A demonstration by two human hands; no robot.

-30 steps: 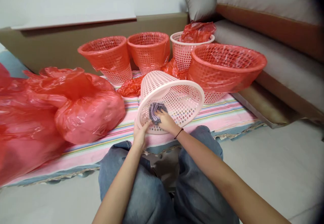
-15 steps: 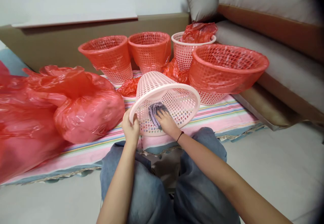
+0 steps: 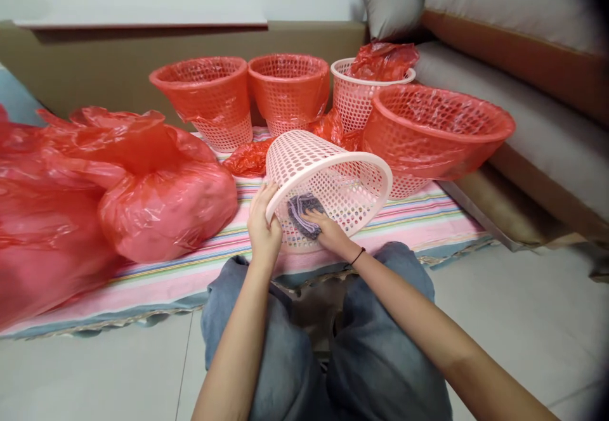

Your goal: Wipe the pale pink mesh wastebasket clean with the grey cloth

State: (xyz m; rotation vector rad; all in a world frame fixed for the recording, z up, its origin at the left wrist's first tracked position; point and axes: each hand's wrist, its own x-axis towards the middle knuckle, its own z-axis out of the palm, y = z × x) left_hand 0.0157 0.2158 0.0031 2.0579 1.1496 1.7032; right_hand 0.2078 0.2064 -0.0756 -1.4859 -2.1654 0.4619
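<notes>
Left hand (image 3: 264, 226): had it closed on the rim of a tilted pale-pink perforated plastic basket (image 3: 304, 152)
Right hand (image 3: 333, 234): fingers part-curled, holding a folded purple-grey cloth (image 3: 301, 208) inside it
Film coverage: partway imo; three red-film-covered mesh baskets (image 3: 288, 94) beyond my hands looked done, two had bare rims
Bare-rimmed basket (image 3: 353, 103), beyond right hand: crumpled red plastic (image 3: 386, 61) inside
Bulging red plastic bags (image 3: 171, 212), left of left hand: contents unclear
</notes>
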